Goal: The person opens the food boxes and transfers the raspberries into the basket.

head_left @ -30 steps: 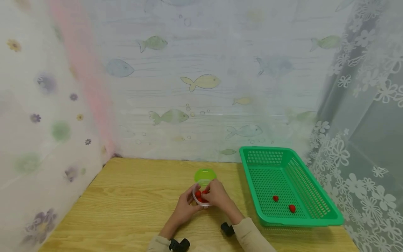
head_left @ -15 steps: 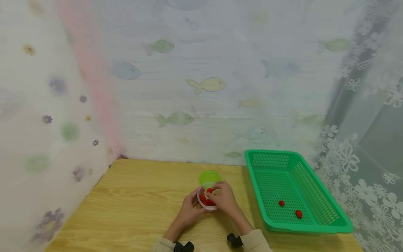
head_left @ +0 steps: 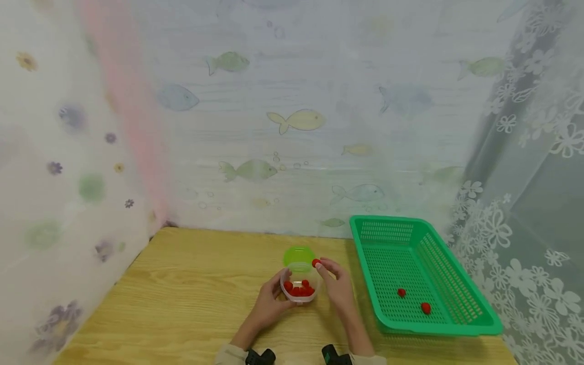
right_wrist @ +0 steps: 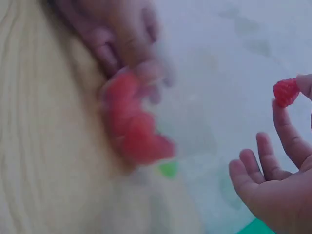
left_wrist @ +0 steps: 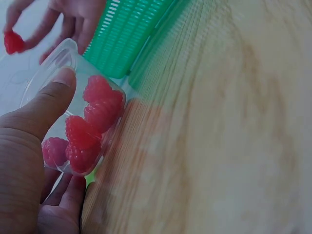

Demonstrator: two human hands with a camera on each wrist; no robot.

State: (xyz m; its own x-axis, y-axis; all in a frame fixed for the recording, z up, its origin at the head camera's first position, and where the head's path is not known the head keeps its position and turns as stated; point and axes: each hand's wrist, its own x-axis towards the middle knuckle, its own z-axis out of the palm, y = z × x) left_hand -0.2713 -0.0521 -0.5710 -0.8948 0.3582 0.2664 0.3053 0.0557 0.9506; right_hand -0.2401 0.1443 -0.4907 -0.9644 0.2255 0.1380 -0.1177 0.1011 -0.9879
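Observation:
My left hand [head_left: 270, 303] grips a clear plastic tub [head_left: 301, 299] by its side, thumb on the near wall and fingers round the far side. Several raspberries [left_wrist: 103, 113] lie inside the tub, seen through its wall in the left wrist view. Above the tub's right rim, my right hand [head_left: 338, 288] pinches a single raspberry [right_wrist: 285, 92] between thumb and index finger. Its other fingers are spread apart from the fruit. In the right wrist view the tub and left hand are blurred.
A green plastic basket [head_left: 380, 314] stands at the right of the wooden table [head_left: 182, 284]. Two raspberries, a small one [head_left: 401, 292] and a larger one [head_left: 426, 308], lie in it. Behind the tub lies a light green round lid [head_left: 297, 254]. A patterned curtain hangs behind.
My right hand has come up out of the tub and moved right, lifting one raspberry clear of the rim. The left hand still holds the tub. The head view shifted slightly.

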